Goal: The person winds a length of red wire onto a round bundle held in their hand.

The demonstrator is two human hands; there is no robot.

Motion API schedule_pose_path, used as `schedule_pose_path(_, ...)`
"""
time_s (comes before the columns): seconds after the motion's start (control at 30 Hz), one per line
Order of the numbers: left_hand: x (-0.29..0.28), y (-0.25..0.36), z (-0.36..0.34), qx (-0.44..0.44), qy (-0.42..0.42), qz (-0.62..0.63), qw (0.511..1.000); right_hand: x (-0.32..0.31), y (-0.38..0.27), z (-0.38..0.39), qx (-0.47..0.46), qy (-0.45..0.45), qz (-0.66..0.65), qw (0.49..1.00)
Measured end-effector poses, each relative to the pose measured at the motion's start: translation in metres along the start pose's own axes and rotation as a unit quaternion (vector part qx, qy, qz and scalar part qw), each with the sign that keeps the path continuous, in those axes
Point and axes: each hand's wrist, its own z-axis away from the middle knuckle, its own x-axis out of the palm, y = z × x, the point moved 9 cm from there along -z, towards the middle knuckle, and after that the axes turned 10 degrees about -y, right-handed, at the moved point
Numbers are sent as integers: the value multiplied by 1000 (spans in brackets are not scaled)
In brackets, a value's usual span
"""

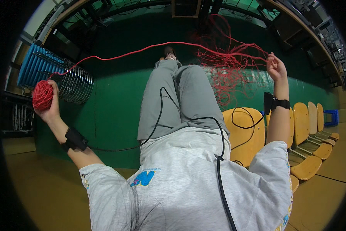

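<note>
Holding side, far left: from my remote seat I saw the ball of red yarn [42,95] resting in the left hand [51,109], the thumb up along its right side; the other fingers were mostly hidden behind the yarn, but the hand was curled around it.
Stools: beside that hand I made out a stack with blue seats [38,67] and shiny metal legs [78,82], tipped sideways in my curved view.
Left wrist: a black box [76,138] was strapped there.
Loose strand: one red strand [121,56] left the top of the ball, arched across above the legs and ran over toward the right hand.
Floor: it was green [117,115] around the legs.
Middle: I looked down on gray trousers [157,102] and a light gray shirt [196,177], with a black cable [221,181] looping over both.
Tangle: right of the knees, a messy heap of red yarn [225,69] spread out, with several strands drawn up to the right.
Nearest chair: its yellow wooden back [244,131] stood just beside the trousers, below the tangle.
Right hand: raised and well apart from the left, the right hand [276,68] had its thumb and fingers drawn together, pinching red strands at the fingertips.
Right wrist: I saw a second black box on a strap [275,102].
Far right: more wooden chairs [302,119] stood in a row, with a blue object [330,118] near the end; I could not tell its kind.
</note>
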Motion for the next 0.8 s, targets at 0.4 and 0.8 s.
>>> schedule_pose_path(0.4, -20, 155, 97, 325, 98, 35, 940, -122, -34, 53, -52, 278, -47, 958)
schedule_pose_path(0.8, -31, 211, 144, 412, 108, 47, 904, -29, -53, 48, 85, 162, 542, 820)
